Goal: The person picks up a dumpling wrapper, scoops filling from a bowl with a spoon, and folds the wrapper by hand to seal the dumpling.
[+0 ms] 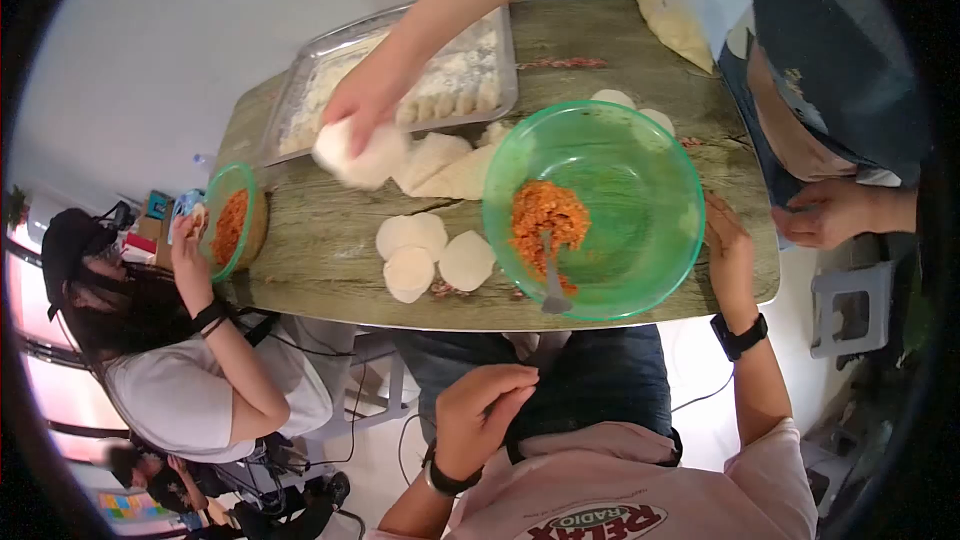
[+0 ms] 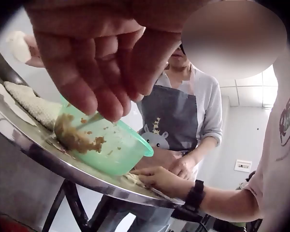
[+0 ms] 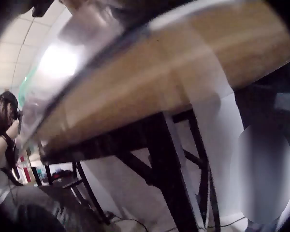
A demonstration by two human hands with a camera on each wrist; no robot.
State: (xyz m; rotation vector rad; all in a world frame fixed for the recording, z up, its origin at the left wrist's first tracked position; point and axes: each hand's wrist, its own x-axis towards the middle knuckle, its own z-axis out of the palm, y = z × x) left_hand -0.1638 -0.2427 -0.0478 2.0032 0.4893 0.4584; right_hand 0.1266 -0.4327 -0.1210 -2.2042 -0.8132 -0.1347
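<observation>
My left hand [image 1: 485,410] hangs in front of the table edge, fingers loosely bent with nothing between them; in the left wrist view the hand [image 2: 104,58] looms close. At the right side of the large green bowl [image 1: 640,210], my right hand [image 1: 730,240] rests on the table with fingers extended; in the left wrist view a pale piece [image 2: 135,179] shows by its fingertips. Orange-red filling [image 1: 550,215] lies in the bowl's left part, with a grey-handled utensil [image 1: 552,285] standing in it. Left of the bowl lie several round wrappers [image 1: 466,260]. The right wrist view shows no clear hand.
Another person's arm [image 1: 460,5] reaches across from the top, hand gripping pale wrappers [image 1: 365,155] beside a floured tray [image 1: 510,65]. That person's other hand [image 1: 830,215] hangs right. A long-haired person [image 1: 215,380] sits left by a smaller filling bowl [image 1: 256,225]. Table legs [image 3: 169,169] stand below.
</observation>
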